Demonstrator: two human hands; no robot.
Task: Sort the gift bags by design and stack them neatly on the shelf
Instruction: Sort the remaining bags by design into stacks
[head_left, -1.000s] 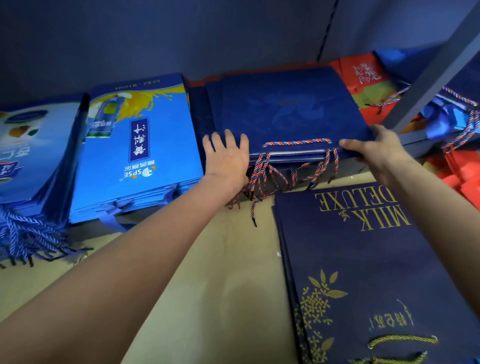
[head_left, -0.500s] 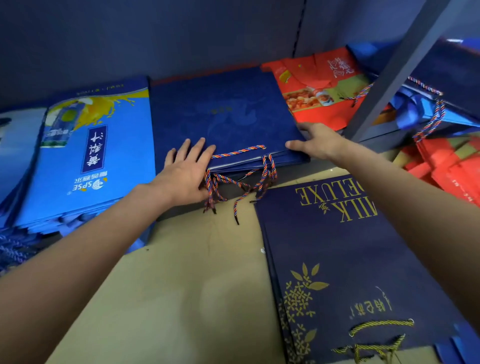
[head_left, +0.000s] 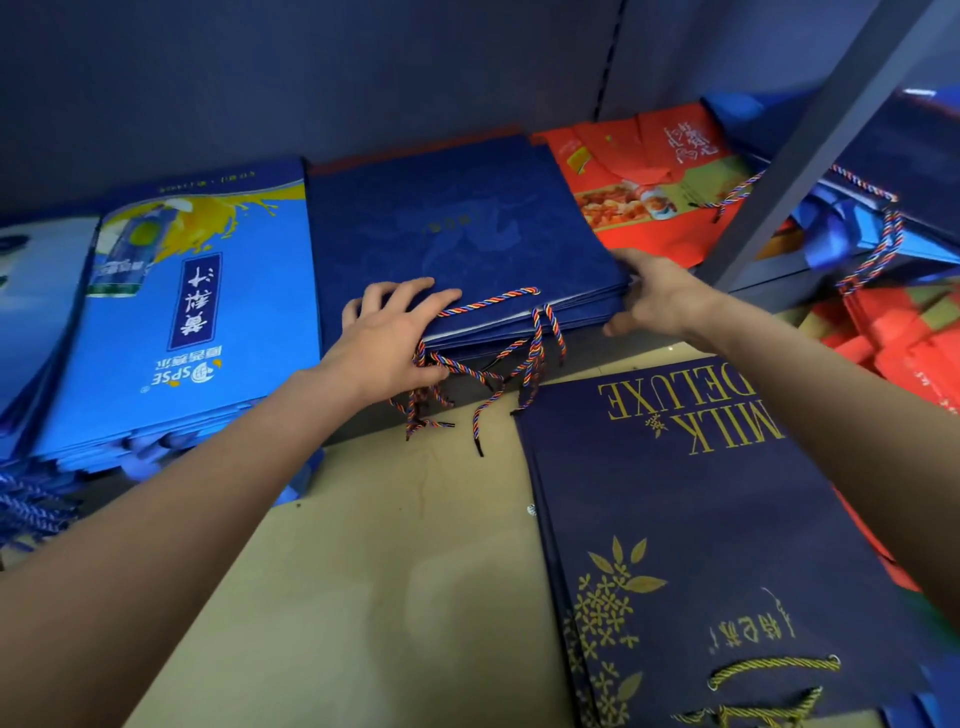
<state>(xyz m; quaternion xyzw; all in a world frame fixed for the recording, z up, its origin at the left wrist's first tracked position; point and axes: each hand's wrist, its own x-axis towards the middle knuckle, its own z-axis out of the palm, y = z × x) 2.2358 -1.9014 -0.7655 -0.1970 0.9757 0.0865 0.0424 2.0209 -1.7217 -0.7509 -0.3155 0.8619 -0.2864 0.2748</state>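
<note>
two hands (head_left: 387, 338), five bag stacks (head_left: 457, 234)

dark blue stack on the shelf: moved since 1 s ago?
Yes. The dark blue stack slid left along the shelf: it now abuts the light blue stack, and the red bags behind it are uncovered.

Dim bluish light here. Flat dark blue-grey back wall (head_left: 363, 67) with a vertical slotted seam (head_left: 610, 57), slanted grey metal upright post (head_left: 810, 145), tan cardboard surface (head_left: 363, 571) below.

We see a matt, faintly patterned paper stack of dark blue bags (head_left: 457, 228) with twisted cord handles (head_left: 524, 348). The light blue bags (head_left: 176, 332) look glossy. The navy bag (head_left: 717, 519) carries metallic gold print.
</note>
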